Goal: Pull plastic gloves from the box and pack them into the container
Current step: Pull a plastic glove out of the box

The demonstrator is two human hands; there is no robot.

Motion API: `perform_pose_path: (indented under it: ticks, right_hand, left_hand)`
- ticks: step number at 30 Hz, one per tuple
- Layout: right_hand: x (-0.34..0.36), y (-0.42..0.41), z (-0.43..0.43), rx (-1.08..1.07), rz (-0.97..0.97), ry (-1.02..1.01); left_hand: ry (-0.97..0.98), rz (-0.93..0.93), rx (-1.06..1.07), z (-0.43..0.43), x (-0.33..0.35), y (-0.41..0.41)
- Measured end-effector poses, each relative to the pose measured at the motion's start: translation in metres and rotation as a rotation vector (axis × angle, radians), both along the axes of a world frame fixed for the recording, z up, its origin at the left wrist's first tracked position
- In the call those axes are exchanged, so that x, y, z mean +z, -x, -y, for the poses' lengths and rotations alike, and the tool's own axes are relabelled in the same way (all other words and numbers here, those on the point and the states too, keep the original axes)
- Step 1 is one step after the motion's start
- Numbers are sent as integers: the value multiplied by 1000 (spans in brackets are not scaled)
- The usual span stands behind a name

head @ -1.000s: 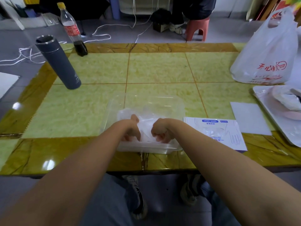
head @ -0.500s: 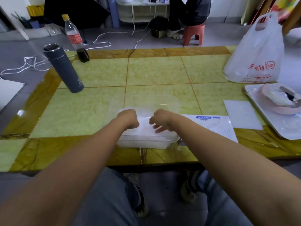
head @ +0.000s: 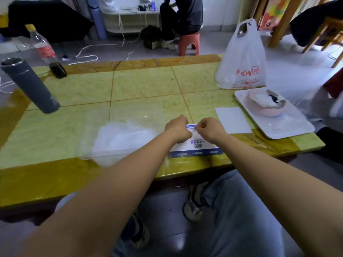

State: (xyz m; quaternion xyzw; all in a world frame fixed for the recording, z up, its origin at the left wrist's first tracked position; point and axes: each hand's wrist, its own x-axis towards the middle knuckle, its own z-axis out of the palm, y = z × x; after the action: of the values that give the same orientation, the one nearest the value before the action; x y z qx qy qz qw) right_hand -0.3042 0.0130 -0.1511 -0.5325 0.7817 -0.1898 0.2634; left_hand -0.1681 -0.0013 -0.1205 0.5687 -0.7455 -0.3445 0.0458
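Observation:
A clear plastic container (head: 87,145) sits near the table's front edge, with a crumpled heap of translucent plastic gloves (head: 122,136) in it. Right beside it lies the flat white and blue glove box (head: 196,148). Both my hands are over the top of the box, close together with curled fingers. My left hand (head: 178,129) and my right hand (head: 209,129) pinch a thin film of glove plastic (head: 194,134) between them at the box's opening. My fingertips are hidden under the knuckles.
A grey flask (head: 31,86) and a cola bottle (head: 48,54) stand at the far left. To the right are a white plastic bag (head: 243,62), a white tray (head: 289,125) bearing a pink bowl (head: 267,110), and a white sheet (head: 233,120). A person sits on a red stool (head: 189,43) beyond the table.
Both hands have left the container, where they pressed on the gloves, and moved right onto the glove box. The view has swung to the right.

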Motion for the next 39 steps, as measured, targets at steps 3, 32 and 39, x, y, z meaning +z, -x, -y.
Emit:
perform_pose_path:
  ticks: [3,32,39]
  right_hand:
    - [-12,3,-4,73,-77,-37]
    - [-15,6,-3,23,218,286]
    - [-7,14,-9,59,254,150]
  left_hand:
    - [-59,47,24,0,-25,9]
    - [-50,49,61,3,-57,7]
    - [-40,40,48,3,-59,7]
